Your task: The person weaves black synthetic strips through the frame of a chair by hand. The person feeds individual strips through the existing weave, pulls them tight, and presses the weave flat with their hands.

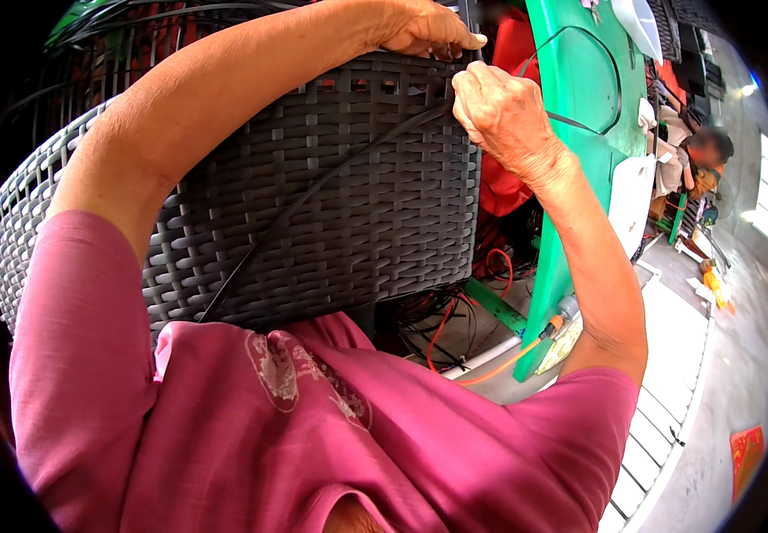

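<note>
A large dark grey wicker piece (pixel 331 204), woven from flat plastic strips, stands upright in front of me. My left hand (pixel 424 31) reaches over its top edge near the right corner. The fingers curl down at the rim with the thumb pointing right; what lies under them is partly hidden. Just below, at the same corner, my right hand (pixel 500 111) is closed in a pinch on a long black plastic strip (pixel 300 202). The strip slants down across the woven face toward my shirt. A thin black loop (pixel 620 84) shows on the right hand's other side.
A green plastic board (pixel 571 178) stands close on the right, with red material (pixel 508 182) behind the corner. Black strips and an orange hose (pixel 513 360) lie low beneath. A person (pixel 704 160) sits farther right. A red and gold paper (pixel 746 457) lies on the floor.
</note>
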Demonstrator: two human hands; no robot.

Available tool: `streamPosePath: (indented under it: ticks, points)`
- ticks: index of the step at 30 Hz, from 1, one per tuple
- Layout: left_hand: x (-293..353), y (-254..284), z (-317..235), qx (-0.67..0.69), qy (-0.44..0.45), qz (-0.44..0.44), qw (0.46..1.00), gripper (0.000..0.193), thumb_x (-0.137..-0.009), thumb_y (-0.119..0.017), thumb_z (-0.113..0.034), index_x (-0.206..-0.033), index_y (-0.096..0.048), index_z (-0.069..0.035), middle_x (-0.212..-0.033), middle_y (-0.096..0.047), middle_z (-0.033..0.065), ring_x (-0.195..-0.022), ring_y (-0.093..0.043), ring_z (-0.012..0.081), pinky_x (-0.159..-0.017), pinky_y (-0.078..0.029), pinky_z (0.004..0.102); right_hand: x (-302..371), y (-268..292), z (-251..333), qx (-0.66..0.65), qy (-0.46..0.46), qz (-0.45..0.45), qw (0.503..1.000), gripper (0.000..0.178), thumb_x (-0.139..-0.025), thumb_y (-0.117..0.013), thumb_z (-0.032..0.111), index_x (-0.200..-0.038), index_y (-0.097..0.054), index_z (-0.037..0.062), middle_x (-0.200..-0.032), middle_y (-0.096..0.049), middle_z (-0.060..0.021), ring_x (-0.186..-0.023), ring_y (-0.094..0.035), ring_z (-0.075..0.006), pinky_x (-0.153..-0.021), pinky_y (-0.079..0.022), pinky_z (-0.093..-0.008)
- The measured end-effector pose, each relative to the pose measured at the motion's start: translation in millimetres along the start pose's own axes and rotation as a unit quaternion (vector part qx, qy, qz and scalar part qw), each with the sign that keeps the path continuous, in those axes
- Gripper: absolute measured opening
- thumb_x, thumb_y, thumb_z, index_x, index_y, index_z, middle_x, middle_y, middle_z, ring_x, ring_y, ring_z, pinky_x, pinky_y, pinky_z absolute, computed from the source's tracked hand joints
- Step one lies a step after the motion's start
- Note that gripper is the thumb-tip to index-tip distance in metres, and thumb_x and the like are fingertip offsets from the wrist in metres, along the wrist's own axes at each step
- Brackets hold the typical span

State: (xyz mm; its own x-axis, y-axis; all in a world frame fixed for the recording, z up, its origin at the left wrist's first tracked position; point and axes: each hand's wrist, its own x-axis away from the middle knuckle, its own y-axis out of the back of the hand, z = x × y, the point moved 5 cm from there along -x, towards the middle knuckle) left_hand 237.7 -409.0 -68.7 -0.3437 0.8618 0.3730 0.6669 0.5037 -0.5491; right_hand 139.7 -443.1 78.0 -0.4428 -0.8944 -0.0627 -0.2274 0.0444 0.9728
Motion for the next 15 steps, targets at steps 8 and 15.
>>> streamPosePath:
  ticks: [8, 15]
  points:
    - [32.8, -16.0, -14.9, -0.067, 0.057, -0.091, 0.992, 0.038, -0.093, -0.046, -0.038, -0.084, -0.060, -0.004, -0.068, -0.057, 0.0068, -0.058, -0.048, 0.0182, -0.057, -0.040, 0.0361, 20.4, 0.7, -14.8, -0.216, -0.158, -0.148, 0.952, 0.017, -0.065, -0.060, -0.003, -0.071, -0.047, 0.0051, -0.063, -0.049, -0.0065, -0.053, -0.054, -0.0232, -0.047, -0.045, -0.0320]
    - [57.3, -15.9, -37.5, -0.286, -0.030, -0.221, 0.932, 0.028, -0.088, -0.055, -0.030, -0.072, -0.063, -0.008, -0.060, -0.058, 0.0043, -0.048, -0.050, 0.0155, -0.042, -0.035, 0.0327, 10.6, 14.3, -16.6, -0.549, -0.347, -0.263, 0.713, 0.009, -0.083, -0.057, 0.003, -0.080, -0.048, 0.0012, -0.089, -0.067, -0.0106, -0.055, -0.057, -0.0063, -0.049, -0.045, -0.0195]
